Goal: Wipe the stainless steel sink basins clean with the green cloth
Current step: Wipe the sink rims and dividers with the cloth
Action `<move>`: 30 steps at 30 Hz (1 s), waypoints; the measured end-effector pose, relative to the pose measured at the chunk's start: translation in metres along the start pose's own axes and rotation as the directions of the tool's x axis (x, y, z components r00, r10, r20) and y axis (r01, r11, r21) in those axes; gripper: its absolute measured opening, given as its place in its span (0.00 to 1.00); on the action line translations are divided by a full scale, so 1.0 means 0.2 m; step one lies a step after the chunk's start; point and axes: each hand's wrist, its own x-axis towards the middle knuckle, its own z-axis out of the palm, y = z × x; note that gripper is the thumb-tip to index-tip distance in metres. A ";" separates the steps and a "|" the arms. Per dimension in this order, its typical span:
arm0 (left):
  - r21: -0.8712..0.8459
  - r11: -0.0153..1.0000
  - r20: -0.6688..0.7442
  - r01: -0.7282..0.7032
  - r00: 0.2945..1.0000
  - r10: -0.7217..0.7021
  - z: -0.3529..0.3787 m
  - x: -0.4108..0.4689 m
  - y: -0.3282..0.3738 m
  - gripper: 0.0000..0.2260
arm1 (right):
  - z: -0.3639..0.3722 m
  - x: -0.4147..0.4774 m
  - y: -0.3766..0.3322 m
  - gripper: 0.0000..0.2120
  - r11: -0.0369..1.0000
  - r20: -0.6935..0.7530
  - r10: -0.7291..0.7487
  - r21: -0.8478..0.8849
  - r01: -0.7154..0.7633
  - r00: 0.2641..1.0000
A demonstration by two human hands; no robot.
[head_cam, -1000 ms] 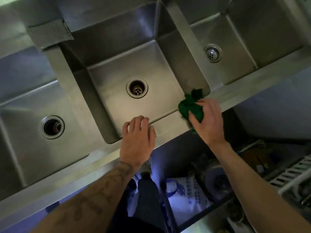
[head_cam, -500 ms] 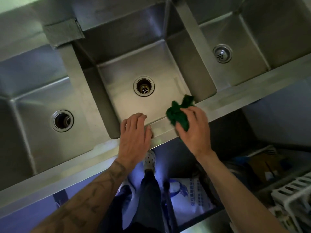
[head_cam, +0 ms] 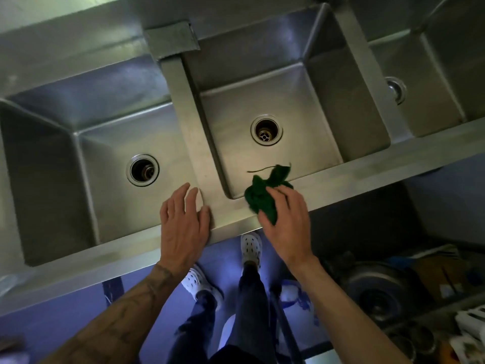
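A stainless steel sink with three basins fills the view. The left basin (head_cam: 105,206) and the middle basin (head_cam: 301,95) each have a round drain; the right basin (head_cam: 433,82) is partly cut off. My right hand (head_cam: 286,227) holds the crumpled green cloth (head_cam: 265,195) on the front rim at the near left corner of the middle basin. My left hand (head_cam: 183,227) rests flat, fingers straight, on the front rim where the divider (head_cam: 189,122) between left and middle basins meets it.
A flat grey pad (head_cam: 170,40) lies on the back ledge above the divider. Below the sink's front edge are my legs and white shoes (head_cam: 250,248), a white bag (head_cam: 294,292), and to the right a round metal pot (head_cam: 375,287) and a white rack (head_cam: 472,327).
Both hands have slid left along the front rim; the cloth went from the middle basin's right front corner to its left front corner. The view has shifted left too.
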 end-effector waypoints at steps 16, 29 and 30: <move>0.029 0.999 -0.071 0.035 0.997 -0.033 0.10 -0.03 -0.15 0.17 | 0.36 0.25 -0.55 0.21 0.999 0.079 -0.047 -0.015 0.048 0.996; -0.002 1.000 -0.077 0.028 0.997 -0.028 0.11 -0.02 -0.16 0.18 | 0.53 0.82 -0.69 0.21 0.996 0.043 -0.069 -0.057 0.072 0.997; -0.001 1.000 -0.076 0.026 0.997 -0.026 0.11 -0.02 -0.16 0.18 | 0.55 0.91 -0.71 0.21 0.995 0.033 -0.070 -0.065 0.072 0.997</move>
